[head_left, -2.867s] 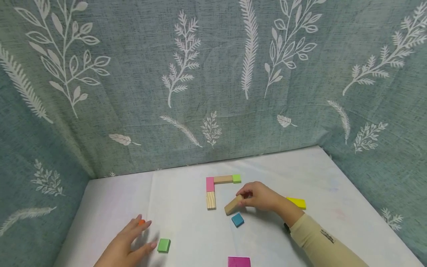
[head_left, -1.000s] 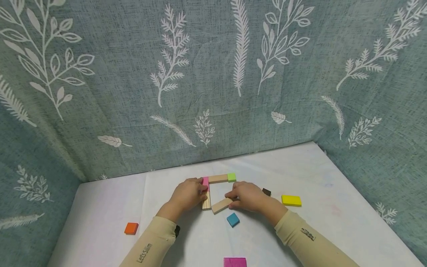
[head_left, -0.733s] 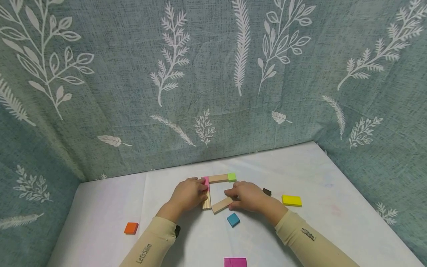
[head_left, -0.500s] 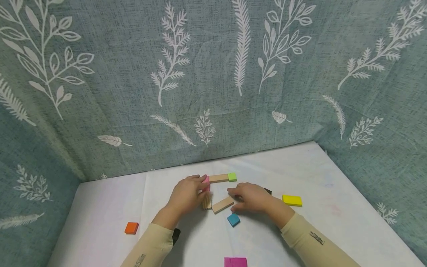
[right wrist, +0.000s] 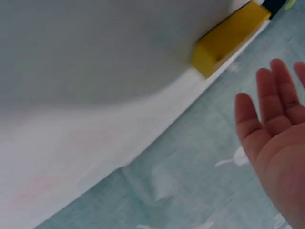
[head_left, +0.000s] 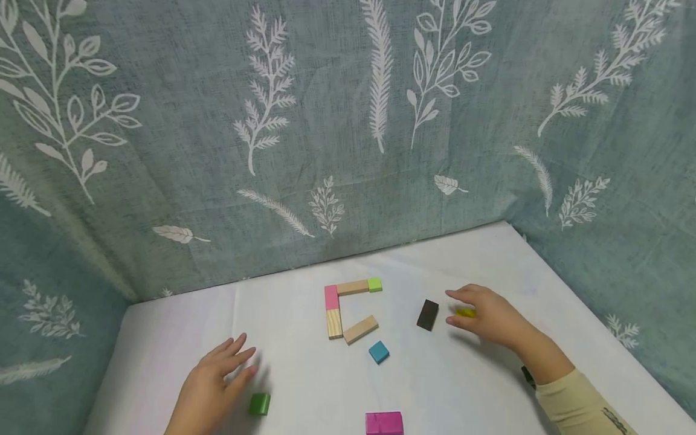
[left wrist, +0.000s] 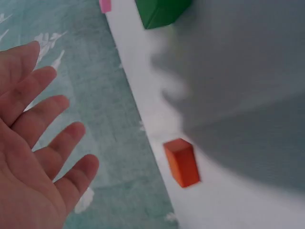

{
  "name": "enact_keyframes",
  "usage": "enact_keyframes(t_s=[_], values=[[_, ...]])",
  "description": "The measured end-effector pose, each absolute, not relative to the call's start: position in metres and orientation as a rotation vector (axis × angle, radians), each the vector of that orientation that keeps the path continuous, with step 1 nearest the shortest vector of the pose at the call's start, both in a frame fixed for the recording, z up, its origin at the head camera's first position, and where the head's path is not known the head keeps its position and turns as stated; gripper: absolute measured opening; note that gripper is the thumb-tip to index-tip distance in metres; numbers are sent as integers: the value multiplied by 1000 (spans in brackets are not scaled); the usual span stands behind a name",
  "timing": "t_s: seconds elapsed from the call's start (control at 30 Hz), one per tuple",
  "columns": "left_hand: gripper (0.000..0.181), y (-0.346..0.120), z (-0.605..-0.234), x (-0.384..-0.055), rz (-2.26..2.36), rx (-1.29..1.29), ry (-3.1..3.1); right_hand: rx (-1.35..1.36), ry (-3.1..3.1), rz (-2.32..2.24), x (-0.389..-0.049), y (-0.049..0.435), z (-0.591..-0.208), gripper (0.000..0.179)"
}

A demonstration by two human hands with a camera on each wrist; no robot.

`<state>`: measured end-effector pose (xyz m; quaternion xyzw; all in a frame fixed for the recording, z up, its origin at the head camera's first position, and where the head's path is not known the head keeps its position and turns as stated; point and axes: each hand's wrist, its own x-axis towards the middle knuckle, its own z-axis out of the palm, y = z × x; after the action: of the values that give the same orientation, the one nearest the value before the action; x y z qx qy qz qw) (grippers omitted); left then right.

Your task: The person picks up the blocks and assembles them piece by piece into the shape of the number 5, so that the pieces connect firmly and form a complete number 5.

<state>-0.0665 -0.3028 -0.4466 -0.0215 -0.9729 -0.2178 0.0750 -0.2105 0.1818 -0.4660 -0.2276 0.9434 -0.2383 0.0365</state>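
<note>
My left hand (head_left: 209,380) hovers over the table's left side, fingers spread and holding nothing. Just right of its thumb lies a green block (head_left: 260,403); an orange block (left wrist: 182,163) shows in the left wrist view, hidden by the hand in the head view. My right hand (head_left: 492,317) is above the yellow block (head_left: 465,312), covering most of it, with thumb and fingers apart. A dark brown block (head_left: 428,315) lies left of its fingertips. The yellow block (right wrist: 229,38) appears whole in the right wrist view, apart from the palm.
At the middle back, a pink block (head_left: 331,297), a striped wooden block (head_left: 334,324), a plain wooden block (head_left: 353,287) and a lime block (head_left: 375,284) form a corner. A slanted wooden block (head_left: 360,330) meets its lower end. Blue (head_left: 379,351) and magenta (head_left: 383,423) blocks lie nearer.
Both hands have left the wooden blocks. The left moved back to the lower left, the right moved out to the yellow block. The slanted wooden block stays beside the striped one.
</note>
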Motion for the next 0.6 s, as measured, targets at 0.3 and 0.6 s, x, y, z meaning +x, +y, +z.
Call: enact_keyframes(t_s=[0.3, 0.6], values=[[51, -285, -451, -47, -690, 62, -3197, -691, 2940, -530, -195, 153, -476, 92], [45, -260, -453, -47, -665, -79, -3153, -596, 3022, -264, -197, 137, -480, 97]])
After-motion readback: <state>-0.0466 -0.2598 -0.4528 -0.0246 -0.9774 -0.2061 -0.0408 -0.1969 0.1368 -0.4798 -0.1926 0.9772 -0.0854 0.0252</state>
